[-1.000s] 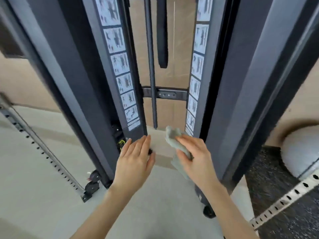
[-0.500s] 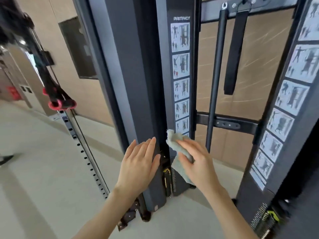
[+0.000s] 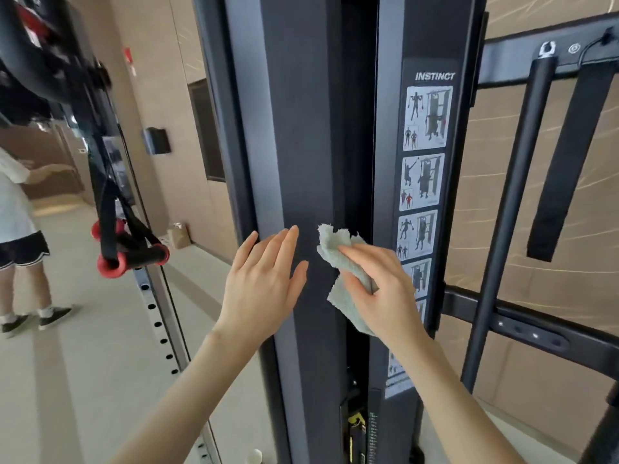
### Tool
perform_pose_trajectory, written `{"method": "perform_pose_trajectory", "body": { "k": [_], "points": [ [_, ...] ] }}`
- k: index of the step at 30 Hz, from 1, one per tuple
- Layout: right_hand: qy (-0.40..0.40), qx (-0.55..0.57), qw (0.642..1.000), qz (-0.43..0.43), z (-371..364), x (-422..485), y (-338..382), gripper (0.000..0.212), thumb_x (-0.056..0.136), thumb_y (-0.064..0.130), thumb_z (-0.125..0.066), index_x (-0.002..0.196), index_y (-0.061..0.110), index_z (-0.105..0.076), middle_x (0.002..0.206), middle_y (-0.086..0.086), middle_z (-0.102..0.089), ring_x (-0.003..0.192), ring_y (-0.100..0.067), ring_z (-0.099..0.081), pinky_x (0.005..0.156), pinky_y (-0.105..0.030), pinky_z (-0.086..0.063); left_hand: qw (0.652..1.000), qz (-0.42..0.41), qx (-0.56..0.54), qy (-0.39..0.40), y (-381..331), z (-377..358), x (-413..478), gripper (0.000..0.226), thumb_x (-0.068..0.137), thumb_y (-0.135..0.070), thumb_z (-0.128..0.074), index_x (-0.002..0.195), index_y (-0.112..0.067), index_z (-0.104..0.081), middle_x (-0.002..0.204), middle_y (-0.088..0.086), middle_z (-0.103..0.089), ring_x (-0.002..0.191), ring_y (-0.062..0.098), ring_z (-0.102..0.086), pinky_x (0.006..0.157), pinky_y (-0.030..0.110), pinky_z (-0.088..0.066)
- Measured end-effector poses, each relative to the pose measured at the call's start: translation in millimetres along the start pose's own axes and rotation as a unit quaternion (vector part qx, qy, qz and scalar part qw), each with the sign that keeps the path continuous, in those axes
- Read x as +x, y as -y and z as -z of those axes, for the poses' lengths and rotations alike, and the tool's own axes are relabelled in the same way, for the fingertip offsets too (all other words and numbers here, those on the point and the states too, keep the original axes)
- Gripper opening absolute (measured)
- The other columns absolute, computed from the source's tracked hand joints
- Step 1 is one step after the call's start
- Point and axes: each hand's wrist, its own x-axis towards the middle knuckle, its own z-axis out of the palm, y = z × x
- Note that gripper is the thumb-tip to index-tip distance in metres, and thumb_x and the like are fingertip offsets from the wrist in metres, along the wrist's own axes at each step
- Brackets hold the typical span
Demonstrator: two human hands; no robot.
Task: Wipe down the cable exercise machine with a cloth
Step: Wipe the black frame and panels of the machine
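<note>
Since half a second ago we've swung closer, so the dark upright column [image 3: 301,162] of the cable machine now fills the view behind both hands. Our left hand [image 3: 261,283] lies open and flat against it, probably for balance, while our right hand [image 3: 382,289] pinches the bunched pale-green cloth [image 3: 338,252] against the column's edge, ready to wipe.

"INSTINCT" (white) on machine column [image 3: 432,45]

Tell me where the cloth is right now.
In the head view the cloth sits just right of centre, gripped by the right hand against the dark upright column, between the open left hand and the exercise chart.
</note>
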Motion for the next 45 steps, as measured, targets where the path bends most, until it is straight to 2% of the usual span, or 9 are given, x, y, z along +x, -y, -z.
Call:
{"method": "perform_pose_trajectory", "body": {
  "k": [5, 12, 21, 25, 28, 32, 37, 41, 45],
  "points": [
    [-0.026, 0.033, 0.996, 0.079, -29, 85, -38, 0.034, 0.087, 0.016, -0.056, 0.119, 0.013, -0.065, 0.116, 0.014, -0.055, 0.11, -0.014, -0.052, 0.1, -0.016, -0.039, 0.996, 0.007, 0.061, -0.06, 42, -33, 77, 0.044, 0.096, -0.027, -0.045, 0.126, 0.002, -0.059, 0.118, 0.013, -0.067, 0.104, 0.029, -0.065, 0.104, 0.047, -0.041],
    [-0.06, 0.044, 0.983, 0.168, -64, 213, -72, 0.036, 0.082, 0.002, -0.064, 0.118, 0.008, -0.067, 0.114, 0.01, -0.055, 0.109, -0.014, -0.05, 0.101, -0.011, -0.034, 0.985, 0.018, 0.119, -0.122, 102, -65, 188, 0.046, 0.098, -0.028, -0.042, 0.132, 0.001, -0.055, 0.129, 0.015, -0.062, 0.116, 0.032, -0.059, 0.109, 0.047, -0.036],
    [-0.16, 0.05, 0.957, 0.237, -78, 351, -76, 0.031, 0.083, 0.0, -0.066, 0.113, 0.006, -0.069, 0.111, 0.008, -0.058, 0.106, -0.023, -0.054, 0.099, -0.018, -0.038, 0.976, 0.015, 0.117, -0.183, 154, -77, 286, 0.051, 0.099, -0.027, -0.038, 0.139, 0.001, -0.047, 0.14, 0.016, -0.053, 0.128, 0.031, -0.05, 0.115, 0.044, -0.019],
    [-0.186, 0.024, 0.948, 0.256, -72, 405, -65, 0.028, 0.085, 0.005, -0.066, 0.113, 0.008, -0.069, 0.112, -0.004, -0.066, 0.108, -0.021, -0.052, 0.1, -0.028, -0.04, 0.975, 0.029, 0.089, -0.2, 161, -79, 307, 0.052, 0.1, -0.028, -0.035, 0.142, 0.0, -0.044, 0.144, 0.017, -0.049, 0.132, 0.031, -0.046, 0.117, 0.044, -0.014],
    [-0.154, -0.008, 0.954, 0.258, -71, 439, -59, 0.03, 0.086, 0.011, -0.065, 0.115, 0.009, -0.069, 0.12, -0.008, -0.064, 0.116, -0.025, -0.05, 0.104, -0.034, -0.037, 0.975, 0.016, 0.077, -0.208, 161, -84, 310, 0.051, 0.1, -0.027, -0.034, 0.14, 0.002, -0.046, 0.144, 0.017, -0.049, 0.13, 0.031, -0.046, 0.118, 0.042, -0.011],
    [-0.049, -0.071, 0.963, 0.256, -90, 449, -63, 0.037, 0.094, 0.013, -0.053, 0.13, 0.004, -0.058, 0.142, -0.019, -0.047, 0.139, -0.037, -0.033, 0.114, -0.037, -0.011, 0.977, 0.009, 0.072, -0.202, 166, -93, 301, 0.049, 0.099, -0.025, -0.034, 0.136, 0.003, -0.05, 0.14, 0.018, -0.052, 0.126, 0.03, -0.049, 0.119, 0.038, -0.006],
    [-0.025, -0.074, 0.956, 0.284, -110, 397, -75, 0.041, 0.097, 0.011, -0.044, 0.137, 0.003, -0.049, 0.149, -0.017, -0.038, 0.143, -0.032, -0.025, 0.118, -0.048, -0.014, 0.985, 0.011, 0.062, -0.162, 174, -105, 278, 0.051, 0.099, -0.025, -0.033, 0.138, 0.003, -0.049, 0.14, 0.016, -0.053, 0.124, 0.031, -0.053, 0.12, 0.038, -0.004],
    [0.007, -0.104, 0.946, 0.306, -115, 376, -85, 0.047, 0.097, 0.017, -0.034, 0.14, 0.004, -0.046, 0.151, -0.014, -0.036, 0.143, -0.025, -0.02, 0.12, -0.039, -0.006, 0.988, 0.0, 0.057, -0.146, 177, -111, 266, 0.052, 0.097, -0.025, -0.035, 0.14, 0.003, -0.047, 0.143, 0.017, -0.05, 0.125, 0.03, -0.053, 0.12, 0.041, -0.008],
    [-0.004, -0.12, 0.95, 0.29, -105, 421, -70, 0.045, 0.096, 0.013, -0.034, 0.137, 0.003, -0.049, 0.148, -0.019, -0.039, 0.141, -0.036, -0.028, 0.114, -0.059, -0.019, 0.989, -0.011, 0.059, -0.135, 179, -110, 266, 0.053, 0.097, -0.025, -0.034, 0.141, 0.003, -0.046, 0.144, 0.016, -0.05, 0.126, 0.029, -0.053, 0.119, 0.045, -0.014]
  ]
}}
